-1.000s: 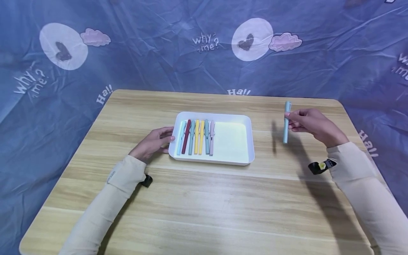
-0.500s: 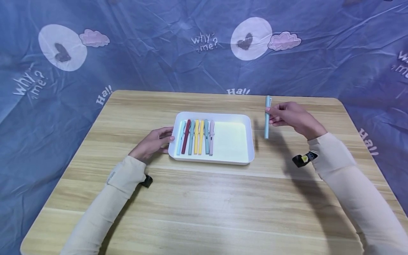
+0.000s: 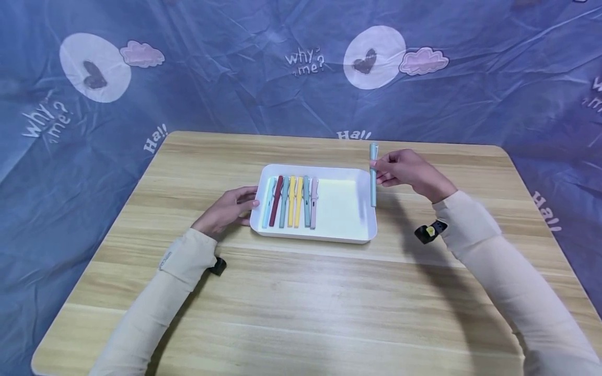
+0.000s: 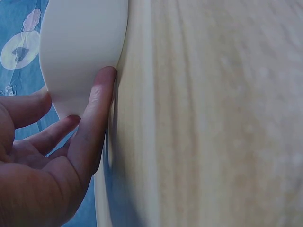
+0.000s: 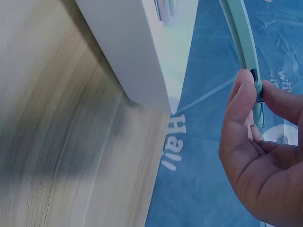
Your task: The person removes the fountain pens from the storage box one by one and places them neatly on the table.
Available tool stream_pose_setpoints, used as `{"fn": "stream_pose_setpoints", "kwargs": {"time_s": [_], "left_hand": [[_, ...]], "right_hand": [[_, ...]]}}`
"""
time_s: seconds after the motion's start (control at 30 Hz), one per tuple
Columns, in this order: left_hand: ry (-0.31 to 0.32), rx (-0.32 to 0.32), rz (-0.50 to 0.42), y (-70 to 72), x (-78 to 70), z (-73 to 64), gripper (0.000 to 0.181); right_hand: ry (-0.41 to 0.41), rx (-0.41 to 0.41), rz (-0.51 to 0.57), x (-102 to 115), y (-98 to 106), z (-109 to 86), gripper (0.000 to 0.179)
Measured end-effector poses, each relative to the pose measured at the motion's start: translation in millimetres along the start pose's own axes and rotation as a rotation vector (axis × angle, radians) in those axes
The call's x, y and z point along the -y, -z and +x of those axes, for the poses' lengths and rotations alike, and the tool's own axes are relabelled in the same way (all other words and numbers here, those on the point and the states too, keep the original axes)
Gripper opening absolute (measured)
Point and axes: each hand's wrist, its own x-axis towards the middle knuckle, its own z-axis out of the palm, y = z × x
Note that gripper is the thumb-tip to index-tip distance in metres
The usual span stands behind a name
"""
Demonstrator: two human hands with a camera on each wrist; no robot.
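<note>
My right hand [image 3: 406, 169] pinches a light blue pen [image 3: 373, 183] between thumb and fingers, held near upright above the right rim of a white tray [image 3: 343, 237]. In the right wrist view, the blue-green pen [image 5: 244, 38] stands apart from the tray wall. Inside the tray's left half several pens lie side by side: a pale blue pen [image 3: 269, 203], a dark red pen [image 3: 276, 201], blue-green ones, two yellow pens [image 3: 299, 202] and a lilac pen [image 3: 313, 203]. My left hand [image 3: 228, 211] holds the tray's left end, thumb at the rim and fingers against the outer wall.
The tray stands on a wooden table [image 3: 301, 303] toward its back edge. Behind the table hangs a blue printed cloth [image 3: 226, 68]. Black wrist cameras, such as the right one [image 3: 428, 232], sit below the cuffs.
My right hand has moved left with the pen, from beyond the tray's right side to over its right rim. The left hand and the tray have stayed in place.
</note>
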Motion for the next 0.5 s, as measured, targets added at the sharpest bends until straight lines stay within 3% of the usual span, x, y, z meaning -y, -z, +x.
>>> {"fn": "stream_pose_setpoints", "kwargs": {"time_s": [0.5], "left_hand": [[-0.001, -0.003, 0.009, -0.5, -0.1, -0.6, 0.055]], "right_hand": [[-0.028, 0.068, -0.069, 13.9, -34.1, 19.6, 0.038]]}}
